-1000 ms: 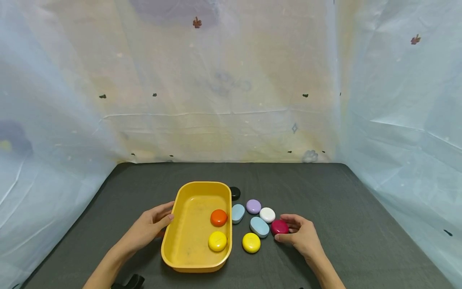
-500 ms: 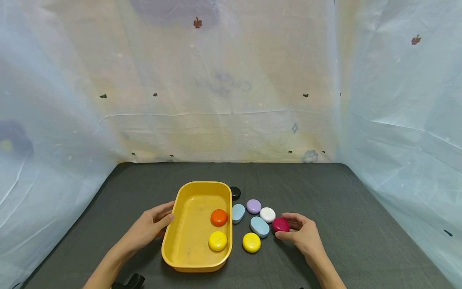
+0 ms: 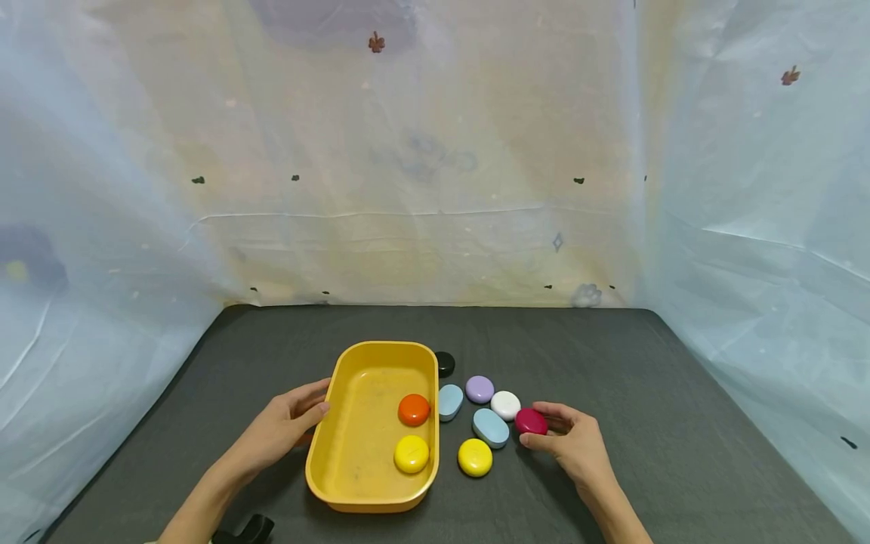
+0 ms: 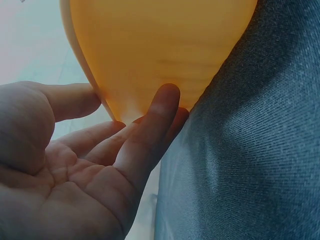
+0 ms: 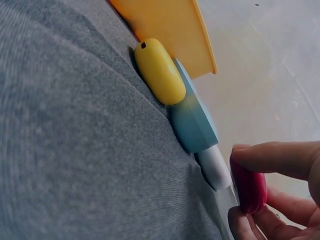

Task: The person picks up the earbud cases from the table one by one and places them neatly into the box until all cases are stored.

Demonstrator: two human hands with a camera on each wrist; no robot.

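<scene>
My right hand (image 3: 569, 442) pinches a glossy dark-red rounded disc (image 3: 531, 421) between thumb and fingers. In the right wrist view the disc (image 5: 249, 185) is tipped on edge, close over the cloth. My left hand (image 3: 282, 423) rests against the left side of a yellow tray (image 3: 319, 453). The left wrist view shows its thumb at the rim and its fairly straight fingers (image 4: 150, 127) along the outer wall. Inside the tray lie an orange disc (image 3: 414, 409) and a yellow disc (image 3: 411, 454).
Between tray and right hand lie a second yellow disc (image 3: 475, 458), two light-blue ovals, one at the front (image 3: 491, 428), a white disc (image 3: 506, 406) and a purple disc (image 3: 479, 390). A black piece (image 3: 445, 364) is partly hidden behind the tray. Dark grey cloth (image 3: 578, 355) covers the table.
The dark-red disc has come up slightly in my right hand's pinch, tilting a little. My left hand and the tray hold their place; the view shifts very slightly.
</scene>
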